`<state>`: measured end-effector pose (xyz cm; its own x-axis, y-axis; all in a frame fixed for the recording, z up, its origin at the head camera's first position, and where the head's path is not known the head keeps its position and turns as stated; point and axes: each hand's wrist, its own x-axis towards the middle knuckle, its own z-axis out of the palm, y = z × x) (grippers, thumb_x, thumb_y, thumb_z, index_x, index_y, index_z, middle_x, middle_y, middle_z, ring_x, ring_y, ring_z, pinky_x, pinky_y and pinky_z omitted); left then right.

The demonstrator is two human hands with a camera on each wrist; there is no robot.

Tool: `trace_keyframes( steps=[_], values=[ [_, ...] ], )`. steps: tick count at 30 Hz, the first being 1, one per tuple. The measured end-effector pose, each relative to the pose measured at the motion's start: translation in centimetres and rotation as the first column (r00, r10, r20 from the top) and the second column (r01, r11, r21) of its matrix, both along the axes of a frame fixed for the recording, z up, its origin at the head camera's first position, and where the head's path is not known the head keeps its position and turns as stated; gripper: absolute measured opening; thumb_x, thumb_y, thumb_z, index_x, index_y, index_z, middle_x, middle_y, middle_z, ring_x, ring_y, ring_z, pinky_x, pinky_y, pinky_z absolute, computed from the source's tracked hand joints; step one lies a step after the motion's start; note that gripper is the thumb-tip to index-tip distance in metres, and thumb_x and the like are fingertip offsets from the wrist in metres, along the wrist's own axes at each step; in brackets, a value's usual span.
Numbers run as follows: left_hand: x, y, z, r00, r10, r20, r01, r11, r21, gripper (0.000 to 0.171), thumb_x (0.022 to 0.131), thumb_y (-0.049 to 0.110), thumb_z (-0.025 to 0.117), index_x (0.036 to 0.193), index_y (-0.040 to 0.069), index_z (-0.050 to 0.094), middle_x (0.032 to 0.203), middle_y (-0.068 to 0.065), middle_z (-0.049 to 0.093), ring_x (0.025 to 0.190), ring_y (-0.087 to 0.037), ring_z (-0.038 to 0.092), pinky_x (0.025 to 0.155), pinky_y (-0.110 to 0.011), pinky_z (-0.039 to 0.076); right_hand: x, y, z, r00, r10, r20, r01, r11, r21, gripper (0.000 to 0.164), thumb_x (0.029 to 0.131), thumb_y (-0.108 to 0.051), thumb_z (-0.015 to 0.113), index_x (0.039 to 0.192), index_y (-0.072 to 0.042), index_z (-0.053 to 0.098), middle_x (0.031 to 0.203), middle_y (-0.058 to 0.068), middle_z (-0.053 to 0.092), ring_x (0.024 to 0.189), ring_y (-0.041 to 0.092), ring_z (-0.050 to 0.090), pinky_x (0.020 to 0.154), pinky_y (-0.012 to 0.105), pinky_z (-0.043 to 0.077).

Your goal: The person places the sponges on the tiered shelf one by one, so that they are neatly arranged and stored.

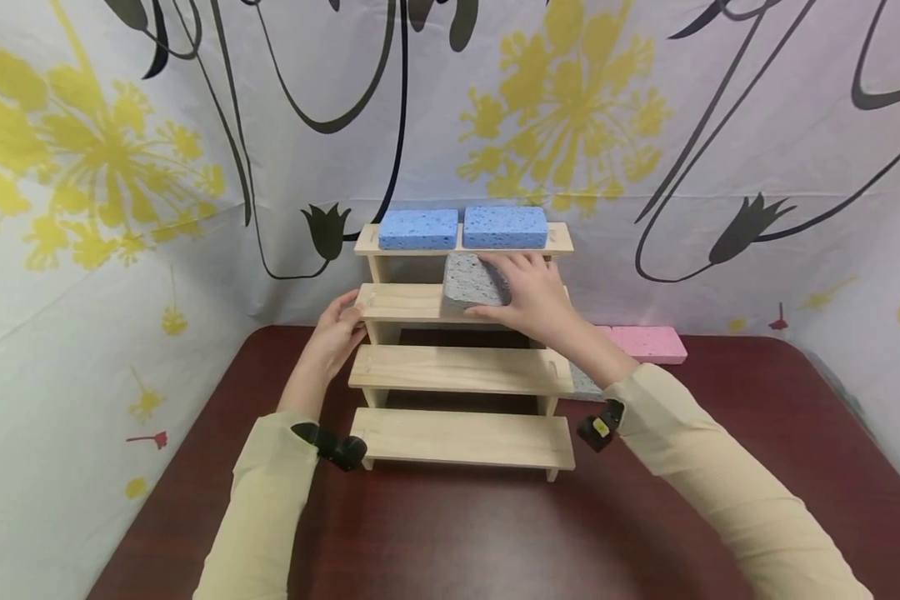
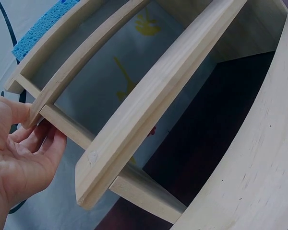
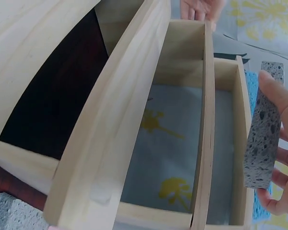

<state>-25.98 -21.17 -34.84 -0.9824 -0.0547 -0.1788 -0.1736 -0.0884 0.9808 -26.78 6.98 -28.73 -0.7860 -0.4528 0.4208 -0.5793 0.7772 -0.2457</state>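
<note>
A tiered wooden rack (image 1: 461, 369) stands on the table, its shelves rising like steps. My left hand (image 1: 333, 337) holds the left end of the second shelf from the top, thumb above and fingers beneath, as the left wrist view shows. In my right hand (image 1: 536, 298) is a grey sponge (image 1: 468, 279), held between thumb and fingers. It is over that same shelf; whether it touches the wood cannot be told. On the top shelf lie a left blue sponge (image 1: 417, 228) and a right blue sponge (image 1: 505, 227).
Behind the rack's right side, a pink sponge (image 1: 651, 344) lies on the dark red table (image 1: 450, 533). Another grey sponge (image 3: 17, 215) lies there too, partly hidden by the rack and my right arm. A patterned cloth (image 1: 345, 167) hangs at the back and sides.
</note>
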Motion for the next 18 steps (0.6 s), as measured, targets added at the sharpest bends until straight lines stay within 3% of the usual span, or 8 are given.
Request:
trace_keyframes(
  steps=[11,18],
  values=[
    [0.1,0.2,0.2,1.000,-0.009,-0.001,0.009,1.000,-0.007,0.050,0.100,0.016,0.032,0.146,0.014,0.015,0.149,-0.015,0.025,0.136,-0.023,0.028,0.115,-0.034,0.022,-1.2,-3.1,0.4,0.992,-0.004,0.125,-0.007,0.997,0.083,0.083,0.073,-0.059,0.064,0.140,-0.019,0.036,0.140,0.008,0.043,0.125,0.035,0.038,0.095,0.052,0.035],
    [0.1,-0.1,0.1,1.000,-0.007,0.002,0.007,1.000,-0.014,0.049,0.100,0.017,0.032,0.146,0.015,0.016,0.149,-0.014,0.025,0.136,-0.023,0.027,0.115,-0.034,0.022,-1.8,-5.8,0.8,0.988,-0.005,0.154,-0.019,0.988,0.156,0.082,0.076,-0.062,0.059,0.142,-0.021,0.034,0.143,0.008,0.040,0.127,0.036,0.037,0.096,0.051,0.037]
  ],
)
